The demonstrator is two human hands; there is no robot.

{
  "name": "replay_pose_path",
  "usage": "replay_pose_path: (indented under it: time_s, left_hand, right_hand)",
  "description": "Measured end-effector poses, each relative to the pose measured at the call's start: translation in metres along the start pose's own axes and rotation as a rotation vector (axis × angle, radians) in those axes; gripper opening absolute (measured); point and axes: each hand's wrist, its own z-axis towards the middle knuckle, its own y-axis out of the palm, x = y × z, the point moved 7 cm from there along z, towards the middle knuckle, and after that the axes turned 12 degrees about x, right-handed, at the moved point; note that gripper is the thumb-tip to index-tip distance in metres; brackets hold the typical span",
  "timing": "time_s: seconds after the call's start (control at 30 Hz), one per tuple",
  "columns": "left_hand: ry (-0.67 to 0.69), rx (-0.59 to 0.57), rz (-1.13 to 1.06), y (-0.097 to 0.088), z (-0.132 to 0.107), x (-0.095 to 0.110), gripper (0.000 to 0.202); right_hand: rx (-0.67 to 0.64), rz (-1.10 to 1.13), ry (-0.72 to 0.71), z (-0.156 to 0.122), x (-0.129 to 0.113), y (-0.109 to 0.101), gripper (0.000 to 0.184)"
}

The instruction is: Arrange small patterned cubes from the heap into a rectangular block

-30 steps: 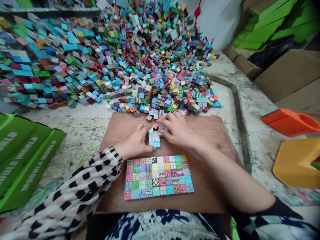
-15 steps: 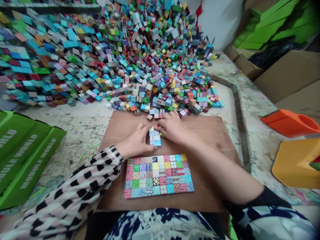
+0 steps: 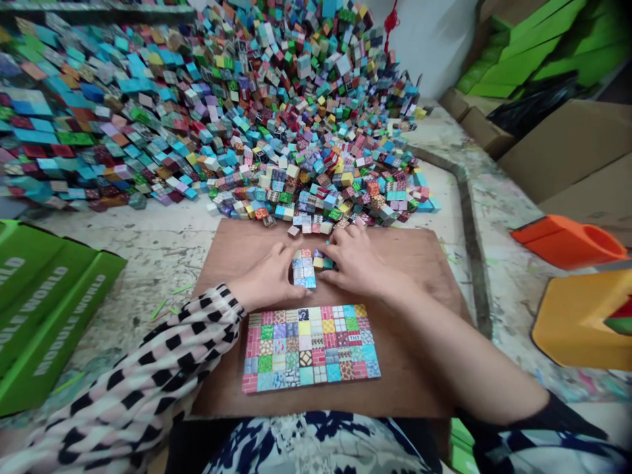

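Note:
A small two-wide block of patterned cubes (image 3: 304, 270) stands on the brown wooden board (image 3: 419, 296). Thumb and fingers of my left hand (image 3: 264, 280) curve around its left side, gripping it. Just right of the block, my right hand (image 3: 358, 260) bends its fingers around a few cubes, among them a yellow cube (image 3: 318, 263) and a teal one partly hidden by the fingers. Nearer to me lies a flat rectangular slab of cubes (image 3: 312, 345) in rows, with brick, grass, water and "TNT" faces. Several loose cubes (image 3: 309, 227) sit at the board's far edge.
A large heap of coloured cubes (image 3: 276, 125) rises behind the board. Green boxes (image 3: 59, 316) lettered "MODULE WORLD" stand at the left. At the right are an orange holder (image 3: 563, 243), a yellow object (image 3: 582, 322) and cardboard boxes (image 3: 567, 145).
My right hand has shifted right, away from the small block, uncovering its red-faced upper cube and the yellow and teal cubes. My left hand stays around the block.

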Motion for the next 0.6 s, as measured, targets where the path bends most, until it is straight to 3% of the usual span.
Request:
replay_pose_path:
  time_s: [0.17, 0.4, 0.6]
  left_hand:
    - [0.003, -0.005, 0.056, 0.003, 0.002, 0.002, 0.069]
    - [0.020, 0.004, 0.039, 0.002, 0.000, 0.001, 0.069]
    - [0.052, 0.005, 0.021, 0.001, 0.001, 0.001, 0.066]
  right_hand:
    - [0.007, 0.014, 0.042, 0.001, 0.002, 0.008, 0.035]
    - [-0.034, 0.113, 0.035, -0.009, 0.003, 0.004, 0.026]
    - [-0.061, 0.215, -0.029, -0.020, -0.010, 0.002, 0.027]
